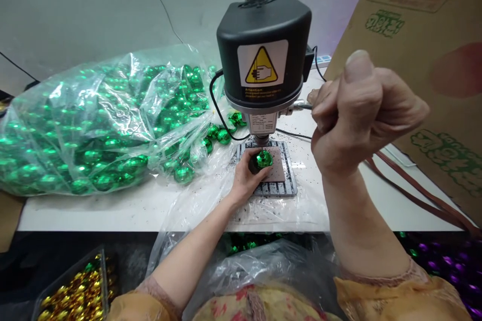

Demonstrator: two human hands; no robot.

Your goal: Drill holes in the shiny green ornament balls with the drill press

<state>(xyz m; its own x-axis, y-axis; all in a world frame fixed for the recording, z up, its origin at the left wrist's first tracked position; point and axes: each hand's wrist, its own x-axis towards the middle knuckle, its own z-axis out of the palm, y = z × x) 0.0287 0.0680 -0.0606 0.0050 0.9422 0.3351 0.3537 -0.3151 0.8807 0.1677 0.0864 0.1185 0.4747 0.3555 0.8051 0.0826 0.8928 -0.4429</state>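
A shiny green faceted ball (264,159) is pinched between the thumb and fingers of my left hand (247,173), under the spindle of a black bench drill press (263,25). Beneath them is a brownish square pad (277,173) on a slotted metal base (288,188). Raised at the drill's right side, my right hand (354,110) is closed around the drill press lever (302,105); most of the lever is hidden by the fingers. The drill's tip is hard to make out behind the ball and fingers.
A clear plastic bag (94,125) of many green balls lies left, with several loose green balls (184,173) at its mouth. A cardboard box (414,60) stands right, near brown straps (417,190). Below are gold balls (75,291) in a bin and purple balls (448,266).
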